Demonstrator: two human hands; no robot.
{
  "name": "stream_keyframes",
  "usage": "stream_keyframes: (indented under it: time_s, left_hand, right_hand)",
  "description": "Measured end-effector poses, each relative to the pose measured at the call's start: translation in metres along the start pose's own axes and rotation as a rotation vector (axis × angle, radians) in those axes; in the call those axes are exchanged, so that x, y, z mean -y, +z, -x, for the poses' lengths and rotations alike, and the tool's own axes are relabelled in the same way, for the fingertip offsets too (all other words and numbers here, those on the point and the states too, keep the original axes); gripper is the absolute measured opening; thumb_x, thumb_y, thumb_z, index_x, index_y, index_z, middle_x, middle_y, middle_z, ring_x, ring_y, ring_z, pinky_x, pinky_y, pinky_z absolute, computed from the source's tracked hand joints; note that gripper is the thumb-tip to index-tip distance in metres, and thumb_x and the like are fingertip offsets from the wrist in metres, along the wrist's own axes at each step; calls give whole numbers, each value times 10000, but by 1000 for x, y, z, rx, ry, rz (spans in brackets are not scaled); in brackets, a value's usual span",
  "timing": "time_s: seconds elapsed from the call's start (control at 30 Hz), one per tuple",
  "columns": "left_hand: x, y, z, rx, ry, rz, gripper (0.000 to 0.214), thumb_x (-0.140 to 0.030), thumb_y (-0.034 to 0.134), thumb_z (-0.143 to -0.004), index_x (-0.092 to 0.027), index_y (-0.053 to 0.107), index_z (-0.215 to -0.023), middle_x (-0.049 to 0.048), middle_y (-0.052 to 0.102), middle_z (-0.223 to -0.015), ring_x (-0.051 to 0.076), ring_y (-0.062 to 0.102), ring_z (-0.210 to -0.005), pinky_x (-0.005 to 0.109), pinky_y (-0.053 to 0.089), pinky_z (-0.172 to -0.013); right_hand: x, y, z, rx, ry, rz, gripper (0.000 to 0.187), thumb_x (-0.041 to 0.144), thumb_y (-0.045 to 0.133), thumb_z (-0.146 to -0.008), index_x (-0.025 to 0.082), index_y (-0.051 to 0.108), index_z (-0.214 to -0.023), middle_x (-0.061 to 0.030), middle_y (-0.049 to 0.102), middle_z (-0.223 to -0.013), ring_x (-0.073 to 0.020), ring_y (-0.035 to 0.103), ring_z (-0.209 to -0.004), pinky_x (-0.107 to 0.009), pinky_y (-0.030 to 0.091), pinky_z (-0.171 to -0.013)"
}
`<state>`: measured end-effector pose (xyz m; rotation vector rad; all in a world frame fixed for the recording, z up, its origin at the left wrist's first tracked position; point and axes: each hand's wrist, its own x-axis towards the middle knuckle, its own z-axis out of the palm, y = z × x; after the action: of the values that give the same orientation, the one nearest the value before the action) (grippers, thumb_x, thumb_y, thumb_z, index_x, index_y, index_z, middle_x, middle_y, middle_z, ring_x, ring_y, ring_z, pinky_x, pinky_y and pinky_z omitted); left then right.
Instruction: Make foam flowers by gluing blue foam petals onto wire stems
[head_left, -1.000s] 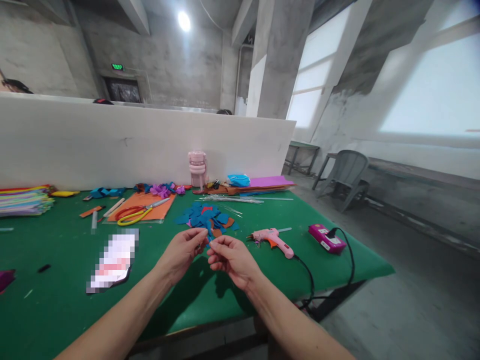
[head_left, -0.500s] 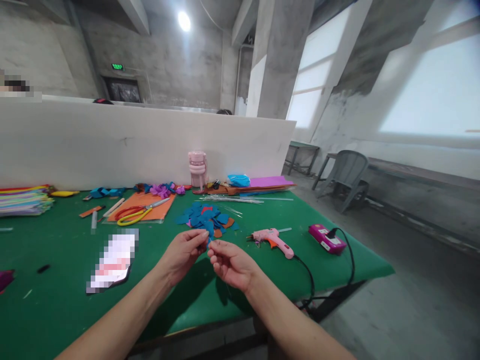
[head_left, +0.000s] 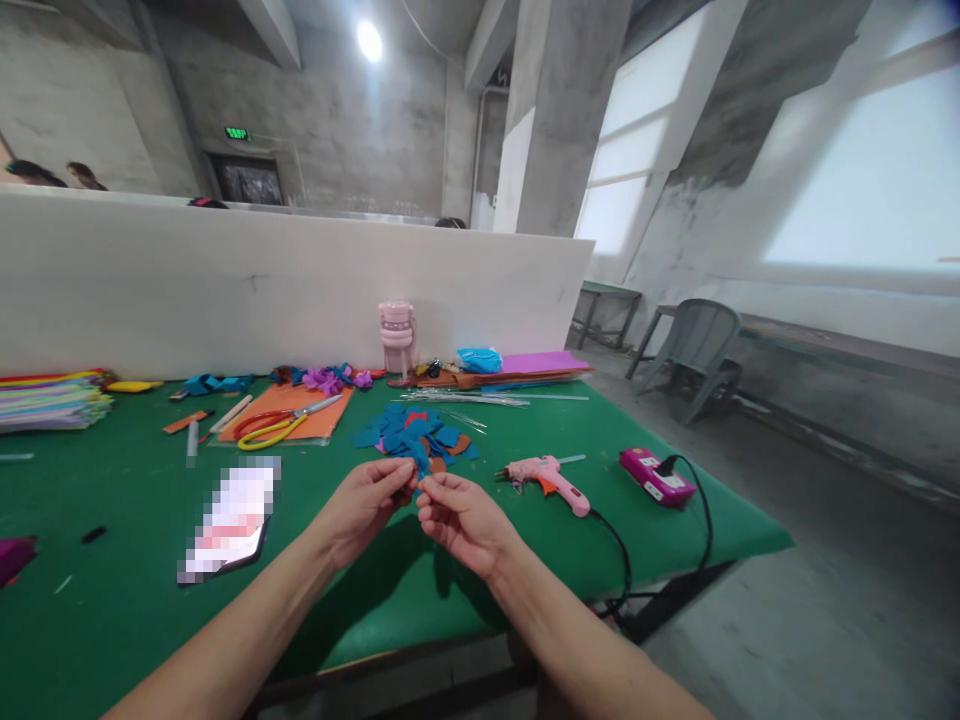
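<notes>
My left hand (head_left: 379, 498) and my right hand (head_left: 461, 520) meet just in front of a pile of cut felt-like pieces (head_left: 411, 430), mostly blue with a few brown, red and pink ones. Pinched between the fingertips of both hands is a small blue piece (head_left: 421, 462), its lower part covered by the fingers. Thumbs and forefingers are closed on it; the other fingers curl in. To the right of my hands lies a pink glue gun (head_left: 551, 478) with a clear glue stick in its rear.
A purple power box (head_left: 656, 475) with a black cable stands at the right. Scissors (head_left: 281, 425) rest on an orange sheet (head_left: 337, 410). A phone (head_left: 232, 525) lies at the left. Thin wires (head_left: 465, 398), a pink bottle (head_left: 397, 340) and a white partition (head_left: 300, 290) are behind.
Both hands stay together on the blue piece, with only slight finger movement; more of the piece shows above the fingertips. The whole view has shifted slightly.
</notes>
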<state>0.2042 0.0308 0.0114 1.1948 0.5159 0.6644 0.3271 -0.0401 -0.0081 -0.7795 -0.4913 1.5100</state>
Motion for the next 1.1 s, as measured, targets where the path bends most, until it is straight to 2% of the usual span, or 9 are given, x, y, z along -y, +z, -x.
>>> stream_keyframes:
  time_s: [0.17, 0.43, 0.63, 0.8, 1.0, 1.1]
  left_hand:
    - [-1, 2, 0, -75, 40, -46, 252, -316, 705, -640, -127, 581, -530, -35, 451, -521, 63, 366, -524, 187, 315, -507]
    - [3, 7, -2, -193, 35, -37, 228, -325, 746, -566, -124, 647, -609, -17, 526, -560, 77, 409, -554, 202, 337, -538]
    - [2, 10, 0, -195, 33, -57, 241, -351, 724, -595, -125, 642, -608, -32, 485, -541, 65, 367, -529, 194, 305, -496]
    - [5, 8, 0, -235, 60, -105, 261, -370, 702, -621, -117, 639, -646, -6, 514, -590, 81, 402, -558, 202, 331, -512]
    - [0, 4, -1, -198, 41, -133, 311, -414, 670, -647, -120, 596, -580, -24, 475, -541, 70, 382, -514, 201, 320, -494]
    - [-3, -1, -2, -234, 29, -81, 315, -432, 655, -661, -119, 618, -660, -12, 514, -584, 74, 422, -535, 202, 347, -523]
  right_hand:
    - [-2, 0, -1, -9, -25, 28, 257, 270, 750, -612, 108, 586, -725, 3, 621, -583, -57, 575, -467, -137, 498, -451]
    - [-4, 4, 0, -62, -59, 45, 308, 301, 772, -559, 113, 578, -707, 5, 620, -573, -58, 566, -459, -142, 498, -439]
    - [-7, 6, 1, -110, -135, 115, 335, 343, 763, -561, 114, 564, -705, 0, 620, -571, -66, 566, -454, -159, 502, -437]
    - [-8, 8, 0, -117, -125, 117, 349, 350, 766, -550, 114, 563, -707, 1, 618, -568, -67, 567, -454, -157, 500, -434]
    - [-8, 8, 0, -123, -135, 114, 340, 347, 767, -551, 116, 569, -701, 0, 620, -570, -66, 565, -456, -158, 497, -437]
    - [-7, 7, 0, -129, -128, 102, 332, 337, 770, -549, 113, 577, -702, 0, 620, -568, -68, 568, -459, -155, 496, -436]
